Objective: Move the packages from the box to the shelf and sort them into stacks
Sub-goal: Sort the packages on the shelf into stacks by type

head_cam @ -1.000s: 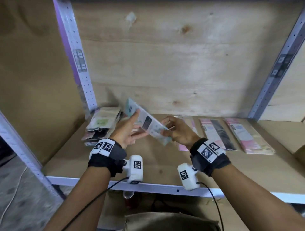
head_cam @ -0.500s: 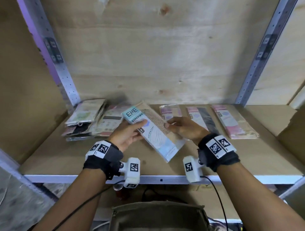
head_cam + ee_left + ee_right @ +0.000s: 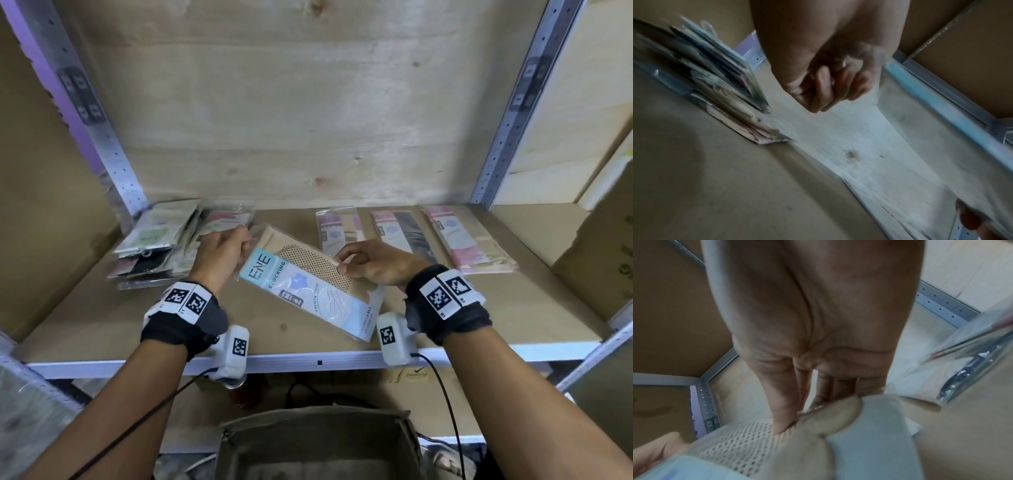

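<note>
Both hands hold a light-blue "ENE Stocking" package (image 3: pixel 308 294) just above the wooden shelf (image 3: pixel 479 308), tilted diagonally. My left hand (image 3: pixel 226 253) has curled fingers at the package's far left corner. In the left wrist view, that hand (image 3: pixel 828 91) is curled beside blurred clear plastic. My right hand (image 3: pixel 370 267) pinches the right edge. In the right wrist view, its thumb (image 3: pixel 781 418) presses the beige mesh of the package (image 3: pixel 740 439). The open box (image 3: pixel 315 445) sits below the shelf.
A loose pile of mixed packages (image 3: pixel 154 240) lies at the shelf's back left. Three pink packages (image 3: pixel 337 229), (image 3: pixel 397 233), (image 3: pixel 469 240) lie side by side at the back right. A cardboard carton (image 3: pixel 599 267) stands at the far right. Metal uprights (image 3: pixel 102 144) flank the bay.
The package has come down and turned flatter over the shelf, its printed face up. My left hand has slid up to its far left corner, and my right hand keeps its pinch.
</note>
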Demonstrator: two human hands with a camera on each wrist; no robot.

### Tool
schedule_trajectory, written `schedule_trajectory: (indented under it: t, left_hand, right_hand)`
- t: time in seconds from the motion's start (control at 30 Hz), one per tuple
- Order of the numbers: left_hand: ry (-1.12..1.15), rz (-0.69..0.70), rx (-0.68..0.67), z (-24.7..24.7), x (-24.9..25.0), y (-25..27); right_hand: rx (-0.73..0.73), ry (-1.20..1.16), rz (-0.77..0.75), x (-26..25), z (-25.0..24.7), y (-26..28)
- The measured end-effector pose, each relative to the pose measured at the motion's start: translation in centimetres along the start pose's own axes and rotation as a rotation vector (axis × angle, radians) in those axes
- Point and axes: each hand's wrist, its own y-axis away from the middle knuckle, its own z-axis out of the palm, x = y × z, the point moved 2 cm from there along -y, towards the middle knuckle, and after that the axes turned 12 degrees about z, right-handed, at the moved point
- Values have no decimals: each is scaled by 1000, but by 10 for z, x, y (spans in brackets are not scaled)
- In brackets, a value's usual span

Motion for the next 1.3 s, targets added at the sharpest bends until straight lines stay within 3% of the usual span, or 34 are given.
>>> schedule_trajectory:
  t: [0.17,0.33,0.43,0.5,0.63,0.8,0.87,1.0,1.13,1.3]
  left_hand:
    - [-70,58,5,0,2,-1]
    - [529,-125,-142,6,8,12]
    - [692,-186,-178,9,10,13]
    - [604,-176,-149,11,10,10]
    - [118,24,-77,7,9,2]
    - [-128,89,-85,4,2,-4]
    - [15,37,-85,9,2,-2]
    - [625,-176,-172,16,10,7]
    - [685,-216,-241,20,14,8]
    - [638,-195,-4,16,12,-1]
  right_hand:
    - [-12,-26,-29,1,1,2]
    - [-48,-145,-38,1,5,1]
    - [-54,-175,-52,2,6,-1]
    - [-47,-171,-54,4,5,-2]
    - [-33,-141,-43,11,-1,-5]
    - [-14,-106,-58,14,-6,-6]
    - [-11,-124,-70,14,-5,-6]
    - [-21,-228,-91,10,0,-6]
    - [-39,-286,-84,10,1,-8]
    - [-9,-330,-70,16,-5,-9]
